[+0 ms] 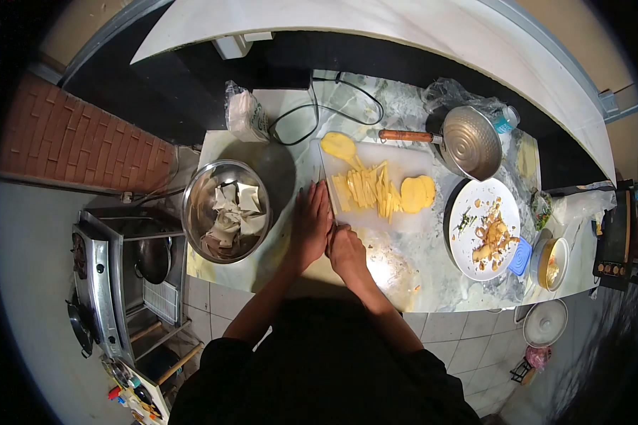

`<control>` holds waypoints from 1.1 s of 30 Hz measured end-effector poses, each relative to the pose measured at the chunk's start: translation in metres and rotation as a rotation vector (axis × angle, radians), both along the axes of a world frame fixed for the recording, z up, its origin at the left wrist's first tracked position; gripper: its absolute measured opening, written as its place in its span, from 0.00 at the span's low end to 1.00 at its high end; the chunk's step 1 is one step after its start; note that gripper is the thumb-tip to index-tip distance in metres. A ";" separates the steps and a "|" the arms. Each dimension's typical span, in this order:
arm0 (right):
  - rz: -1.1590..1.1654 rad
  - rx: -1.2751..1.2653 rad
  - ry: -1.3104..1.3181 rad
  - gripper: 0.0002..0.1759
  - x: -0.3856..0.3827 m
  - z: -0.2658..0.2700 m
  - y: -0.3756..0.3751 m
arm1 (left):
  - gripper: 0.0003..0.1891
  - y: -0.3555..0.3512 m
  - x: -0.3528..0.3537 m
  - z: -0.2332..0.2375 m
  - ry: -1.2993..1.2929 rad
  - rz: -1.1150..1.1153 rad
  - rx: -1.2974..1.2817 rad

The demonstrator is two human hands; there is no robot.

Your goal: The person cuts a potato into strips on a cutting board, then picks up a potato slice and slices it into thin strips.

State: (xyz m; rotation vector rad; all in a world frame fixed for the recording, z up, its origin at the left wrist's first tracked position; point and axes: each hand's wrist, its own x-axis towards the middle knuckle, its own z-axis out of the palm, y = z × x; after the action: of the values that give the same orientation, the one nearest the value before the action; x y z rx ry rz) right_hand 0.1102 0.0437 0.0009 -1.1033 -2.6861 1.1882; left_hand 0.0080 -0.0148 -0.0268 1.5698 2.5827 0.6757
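Note:
My right hand (347,251) is closed around the handle of a knife (322,173), whose narrow blade points away from me along the left edge of a white cutting board (425,159). My left hand (310,223) lies flat beside the blade, its fingers stretched forward and covering part of it. Just right of the blade, cut potato strips (372,188) lie in a loose row on the board. Potato slices (417,193) overlap at the right end of the row, and a larger potato piece (339,146) sits at the board's far left corner.
A steel bowl (193,230) with white pieces stands at left. On the right are a wooden-handled saucepan (471,145), a white plate (468,248) with peelings, a blue lid (520,256) and a small bowl (553,263). A black cable (317,106) loops behind the board.

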 end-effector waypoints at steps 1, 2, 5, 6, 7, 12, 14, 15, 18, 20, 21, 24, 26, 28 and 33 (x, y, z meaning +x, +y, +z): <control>-0.055 -0.014 -0.071 0.17 -0.003 0.001 0.001 | 0.30 0.000 0.001 -0.001 -0.010 0.004 -0.003; -0.056 -0.006 -0.061 0.17 -0.003 0.001 0.001 | 0.30 0.000 0.000 -0.002 -0.019 0.004 -0.004; -0.041 0.038 -0.041 0.17 0.006 -0.001 -0.003 | 0.31 0.000 0.001 0.001 -0.016 0.006 -0.001; -0.043 0.048 -0.077 0.18 0.009 0.001 -0.004 | 0.31 0.000 0.000 0.001 -0.011 0.007 0.006; -0.047 0.059 -0.115 0.20 0.012 0.003 -0.004 | 0.31 0.000 0.000 0.000 -0.016 0.005 0.008; -0.078 0.096 0.027 0.17 0.022 0.005 0.006 | 0.31 -0.003 -0.002 0.002 -0.054 0.002 0.091; -0.058 0.108 0.044 0.17 0.022 0.014 0.010 | 0.31 -0.004 -0.005 0.005 -0.104 -0.023 0.090; -0.060 0.106 0.029 0.16 0.021 0.019 0.010 | 0.31 -0.004 -0.007 0.007 -0.100 -0.020 0.093; -0.053 0.117 0.028 0.15 0.020 0.022 0.014 | 0.30 -0.003 -0.010 0.009 -0.054 -0.017 0.217; -0.055 0.131 0.038 0.15 0.021 0.023 0.016 | 0.26 -0.001 -0.011 0.008 -0.148 0.048 0.398; -0.048 0.130 0.061 0.14 0.021 0.026 0.016 | 0.26 0.000 -0.011 0.010 -0.149 0.045 0.397; -0.034 0.116 0.070 0.14 0.021 0.024 0.012 | 0.21 0.004 -0.013 0.010 -0.097 0.178 0.372; -0.025 0.104 0.055 0.14 0.020 0.022 0.007 | 0.18 0.006 -0.015 0.005 -0.290 0.243 0.283; -0.027 0.048 0.031 0.14 0.019 0.020 0.001 | 0.17 0.008 -0.015 0.005 -0.283 0.235 0.330; -0.032 0.009 0.042 0.14 0.019 0.013 -0.004 | 0.16 0.010 -0.014 0.006 -0.272 0.242 0.350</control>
State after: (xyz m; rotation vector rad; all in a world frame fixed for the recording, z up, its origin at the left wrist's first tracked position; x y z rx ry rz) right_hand 0.1288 0.0394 0.0144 -1.1030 -2.6296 1.1793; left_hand -0.0062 -0.0048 -0.0212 1.1335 2.5667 1.3225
